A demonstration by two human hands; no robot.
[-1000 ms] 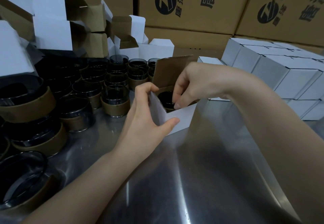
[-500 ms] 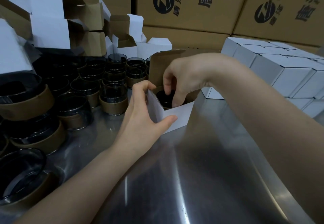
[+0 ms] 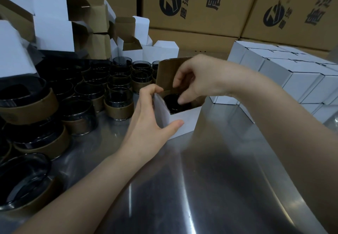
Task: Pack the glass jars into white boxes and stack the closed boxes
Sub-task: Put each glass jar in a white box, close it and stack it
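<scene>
1. Brushed steel table (image 3: 219, 188) with long glare streaks. Brown printed cartons (image 3: 192, 5) wall off the back.
2. Far left, rear: open boxes (image 3: 53, 32) in a loose pile. They are white outside and raw brown card inside, flaps up. None of them shows a jar inside.
3. Left of you: jars (image 3: 118, 103), short and round, of dark smoked glass. Each has a brown card band round its lower half. They are crowded together, many touching. My read is that most of the packing is yet to do.
4. Your left hand (image 3: 151, 116) grips the box (image 3: 184, 122), thumb flat on the white front and fingers hooked over the left wall. The box stands upright at table centre, mouth open.
5. A jar (image 3: 172, 103) sits down inside that box. Only its dark top shows.
6. Your right hand (image 3: 197, 80) reaches in from above, fingers curled, tips at the jar's top. I can't tell whether it pinches or only presses. The brown flap (image 3: 168, 72) stands up behind it, unfolded.
7. Right: closed boxes (image 3: 301, 80), square and matte white, stacked in neat rows, at least two layers.
8. Judgement: this box is loaded, not yet closed or stacked.
</scene>
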